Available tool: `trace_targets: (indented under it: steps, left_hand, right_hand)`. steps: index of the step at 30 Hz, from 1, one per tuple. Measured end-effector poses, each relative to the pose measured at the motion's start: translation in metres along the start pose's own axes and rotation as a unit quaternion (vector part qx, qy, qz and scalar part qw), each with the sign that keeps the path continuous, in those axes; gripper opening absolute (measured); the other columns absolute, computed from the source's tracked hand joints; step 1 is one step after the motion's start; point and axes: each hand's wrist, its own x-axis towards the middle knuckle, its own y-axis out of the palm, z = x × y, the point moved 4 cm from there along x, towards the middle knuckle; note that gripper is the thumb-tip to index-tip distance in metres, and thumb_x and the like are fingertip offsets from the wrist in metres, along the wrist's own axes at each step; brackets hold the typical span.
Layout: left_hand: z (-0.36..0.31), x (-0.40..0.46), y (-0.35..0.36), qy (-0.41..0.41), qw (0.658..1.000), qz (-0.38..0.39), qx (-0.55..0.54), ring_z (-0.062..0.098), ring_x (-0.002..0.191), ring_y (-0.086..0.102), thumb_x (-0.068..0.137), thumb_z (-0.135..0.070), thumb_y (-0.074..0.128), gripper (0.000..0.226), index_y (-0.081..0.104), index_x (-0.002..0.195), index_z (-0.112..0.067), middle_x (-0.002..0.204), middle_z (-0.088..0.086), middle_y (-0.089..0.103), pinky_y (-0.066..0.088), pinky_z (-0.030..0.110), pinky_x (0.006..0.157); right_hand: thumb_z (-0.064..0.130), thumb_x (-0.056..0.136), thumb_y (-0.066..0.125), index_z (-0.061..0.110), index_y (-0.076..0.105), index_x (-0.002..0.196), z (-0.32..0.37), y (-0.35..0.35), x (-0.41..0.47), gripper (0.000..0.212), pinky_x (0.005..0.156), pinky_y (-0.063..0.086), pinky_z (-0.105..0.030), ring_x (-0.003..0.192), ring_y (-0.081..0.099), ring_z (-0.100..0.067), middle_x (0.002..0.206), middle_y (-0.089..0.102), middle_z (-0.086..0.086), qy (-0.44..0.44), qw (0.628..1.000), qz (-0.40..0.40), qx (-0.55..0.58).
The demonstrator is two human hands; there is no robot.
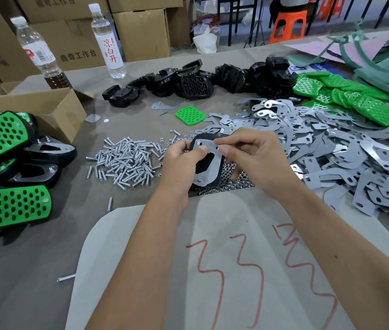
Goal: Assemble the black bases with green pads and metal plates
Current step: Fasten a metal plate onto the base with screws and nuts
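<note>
My left hand (181,160) grips the oval black plastic base (204,166); my right hand (250,154) pinches its grey metal plate (214,160). Beyond the base: one loose green perforated pad (190,114), two clear water bottles (107,41); left, heaped silver screws (126,160).

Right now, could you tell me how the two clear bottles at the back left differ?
The left bottle leans and holds dark liquid only near its bottom; the right bottle stands nearly upright and looks full of clear liquid. The right one's label carries large red characters; the left's is small and blurred. Both are clear plastic with white caps.

Table (33,270) strewn with screws (126,160)
</note>
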Motion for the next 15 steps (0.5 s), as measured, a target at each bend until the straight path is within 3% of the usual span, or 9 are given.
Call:
trace_targets:
  steps: [5,10,15]
  left_hand:
    - [0.0002,0.0007,0.0002,-0.004,1.000,0.001,-0.001,0.022,0.075,0.066,0.095,-0.007,0.065,0.002,0.066,0.096,-0.008,0.086,0.009,0.071,0.052,0.034,0.070]
    - [0.0012,0.0024,0.0000,0.017,0.999,-0.005,0.039,0.016,0.068,0.063,0.094,-0.009,0.067,0.005,0.065,0.090,-0.011,0.079,0.003,0.068,0.050,0.029,0.064]
    - [0.0038,0.0020,0.0012,0.025,0.998,-0.007,0.053,0.021,0.077,0.063,0.094,-0.011,0.069,0.004,0.066,0.094,-0.009,0.086,0.008,0.069,0.050,0.038,0.076]
  right_hand:
    - [0.000,0.087,0.079,0.015,0.082,0.091,0.0021,-0.0012,0.0001,0.016,0.044,0.056,-0.031,0.071,0.062,-0.017,0.081,0.065,-0.004,-0.016,0.999,-0.016,-0.027]
    - [-0.002,0.089,0.077,0.011,0.083,0.098,0.0048,-0.0049,0.0019,0.017,0.043,0.057,-0.033,0.058,0.061,-0.014,0.083,0.062,0.002,-0.043,0.995,-0.009,-0.090]
    - [-0.005,0.090,0.075,0.013,0.083,0.101,0.0088,-0.0068,0.0017,0.022,0.046,0.058,-0.029,0.065,0.062,-0.014,0.085,0.060,-0.003,-0.074,0.984,0.021,-0.163]
